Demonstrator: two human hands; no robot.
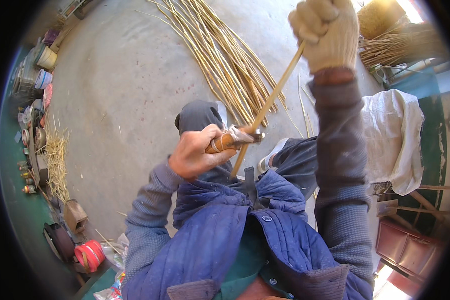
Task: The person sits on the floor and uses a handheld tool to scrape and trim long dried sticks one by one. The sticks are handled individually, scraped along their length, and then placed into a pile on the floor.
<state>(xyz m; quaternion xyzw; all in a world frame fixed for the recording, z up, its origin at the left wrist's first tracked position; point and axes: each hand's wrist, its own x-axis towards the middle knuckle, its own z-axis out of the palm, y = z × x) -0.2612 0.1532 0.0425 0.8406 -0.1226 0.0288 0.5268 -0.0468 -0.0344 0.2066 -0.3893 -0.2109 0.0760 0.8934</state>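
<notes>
My bare left hand (200, 152) grips a wooden-handled tool (225, 143) wrapped with whitish cloth and tied with cord. At the tool's far end, a dark part with a pale tip lies against a long peeled stick (273, 98). What kind of tool it is I cannot tell. The stick slants from above my lap up to the right, crossing the tool. In a knitted work glove, my right hand (326, 32) is raised at the upper right, its fingers closed around the stick's upper end. Behind the stick, a bundle of long thin rods (225, 56) lies on the concrete floor.
A white woven sack (392, 138) drapes over something at the right. Behind it lies another bundle of rods (397, 45). Along the left wall are straw (57, 161), buckets (46, 58), a wooden box (75, 216) and a red round container (90, 255). A few loose rods (303, 110) lie near my right foot.
</notes>
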